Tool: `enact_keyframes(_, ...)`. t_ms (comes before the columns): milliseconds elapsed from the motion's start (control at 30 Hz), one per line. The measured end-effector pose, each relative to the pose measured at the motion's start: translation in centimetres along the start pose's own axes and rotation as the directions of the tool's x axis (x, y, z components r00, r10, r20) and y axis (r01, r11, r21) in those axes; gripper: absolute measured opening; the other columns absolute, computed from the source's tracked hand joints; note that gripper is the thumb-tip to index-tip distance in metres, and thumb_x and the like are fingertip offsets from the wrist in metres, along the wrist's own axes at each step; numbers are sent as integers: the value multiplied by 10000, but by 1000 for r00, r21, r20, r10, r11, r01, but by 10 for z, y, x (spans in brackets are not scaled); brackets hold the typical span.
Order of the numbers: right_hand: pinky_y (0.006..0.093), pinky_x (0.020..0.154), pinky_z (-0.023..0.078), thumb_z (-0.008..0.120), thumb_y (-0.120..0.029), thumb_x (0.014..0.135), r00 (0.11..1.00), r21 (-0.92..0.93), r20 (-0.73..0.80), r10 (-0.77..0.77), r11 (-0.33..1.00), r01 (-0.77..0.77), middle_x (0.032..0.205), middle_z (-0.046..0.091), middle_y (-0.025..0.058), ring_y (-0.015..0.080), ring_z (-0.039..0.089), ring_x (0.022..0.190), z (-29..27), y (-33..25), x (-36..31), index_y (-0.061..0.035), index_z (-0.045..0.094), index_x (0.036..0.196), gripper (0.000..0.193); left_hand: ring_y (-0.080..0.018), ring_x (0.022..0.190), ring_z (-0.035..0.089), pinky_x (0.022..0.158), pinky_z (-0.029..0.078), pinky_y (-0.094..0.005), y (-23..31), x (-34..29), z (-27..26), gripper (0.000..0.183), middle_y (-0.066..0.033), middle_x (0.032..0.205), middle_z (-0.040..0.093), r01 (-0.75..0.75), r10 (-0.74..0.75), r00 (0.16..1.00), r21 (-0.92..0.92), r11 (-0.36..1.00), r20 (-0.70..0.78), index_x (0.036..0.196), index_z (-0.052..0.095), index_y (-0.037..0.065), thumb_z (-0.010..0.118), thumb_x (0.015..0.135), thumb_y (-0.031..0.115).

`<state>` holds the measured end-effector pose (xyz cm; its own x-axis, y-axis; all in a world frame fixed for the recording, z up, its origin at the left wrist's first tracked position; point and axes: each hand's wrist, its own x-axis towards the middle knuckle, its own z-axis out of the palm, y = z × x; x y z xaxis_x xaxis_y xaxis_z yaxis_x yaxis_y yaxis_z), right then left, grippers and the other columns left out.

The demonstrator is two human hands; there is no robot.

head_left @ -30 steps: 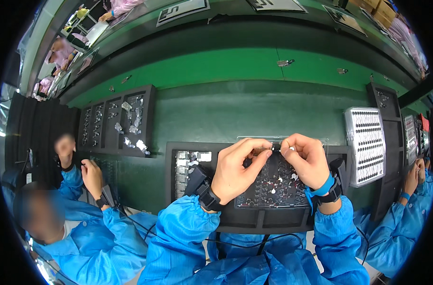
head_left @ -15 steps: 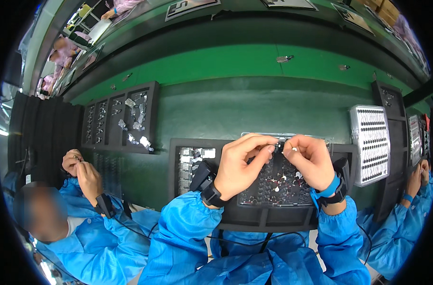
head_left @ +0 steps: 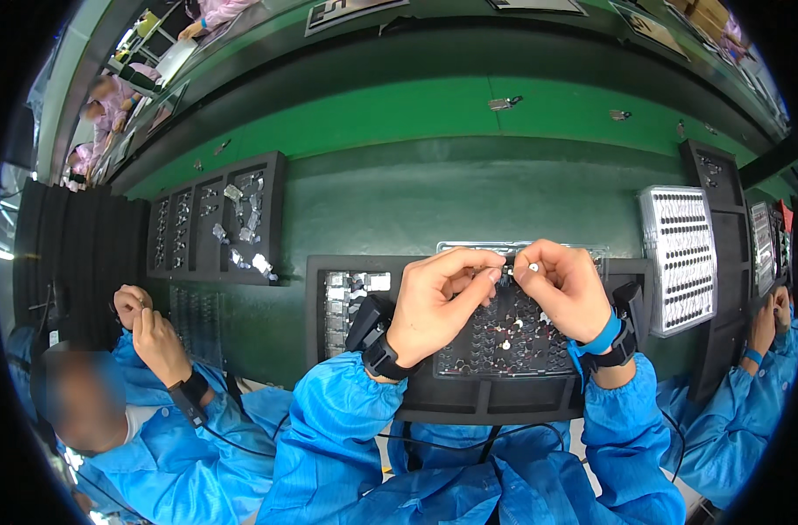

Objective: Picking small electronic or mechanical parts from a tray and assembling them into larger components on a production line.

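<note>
My left hand [head_left: 438, 306] and my right hand [head_left: 567, 293] meet fingertip to fingertip above a black foam tray [head_left: 460, 401]. Between the left thumb and forefinger is a small dark and metallic part [head_left: 507, 272], mostly hidden by the fingers. The right thumb and forefinger pinch a small piece with a white round disc [head_left: 534, 267]; the rest of it is covered. Beneath both hands, a clear plastic tray [head_left: 451, 367] holds rows of tiny dark components, a few with white or red spots. Silvery parts [head_left: 338, 317] lie in the foam tray's left compartment.
Another foam tray [head_left: 276, 214] with loose metal parts stands at the left. To the right are a clear tray of black-and-white parts [head_left: 679, 262] and a compartmented foam tray [head_left: 731, 245]. Small parts [head_left: 506, 103] lie on a green belt [head_left: 399, 118]. Co-workers' hands [head_left: 158, 341] flank me.
Both my hands keep their pinch, with only slight finger shifts. The parts on the green belt have moved left. The whole view has shifted slightly.
</note>
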<state>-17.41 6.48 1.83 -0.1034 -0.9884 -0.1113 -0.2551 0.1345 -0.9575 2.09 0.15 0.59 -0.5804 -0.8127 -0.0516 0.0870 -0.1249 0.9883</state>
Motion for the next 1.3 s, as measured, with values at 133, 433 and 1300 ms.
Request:
enact_keyframes(133,251,444,301,660,-127,933,1000,8,-4,0,1000,0,511,492,-45,17,428,467,1,1,0,-24,676,891,112,-125,863,683,756,573,-267,-2,0,-1,197,-87,1061,726,7,-7,1000,-5,1000,5,1152,699,-18,676,957,-32)
enact_keyframes(433,256,456,311,662,-127,928,1000,-7,-11,14,1000,-14,518,497,-37,23,438,479,1,1,1,-23,671,886,112,-140,894,708,749,608,-264,-3,-1,-1,219,-104,1075,700,-25,25,1000,8,1000,10,1169,694,-56,638,957,-65)
enact_keyframes(1300,284,460,330,652,-92,911,998,-44,-49,-30,999,28,512,484,9,61,447,471,5,-5,1,-28,658,922,65,-160,880,716,773,608,-275,1,0,2,178,-118,1067,694,-144,157,987,229,963,-41,1120,699,-48,670,944,-57)
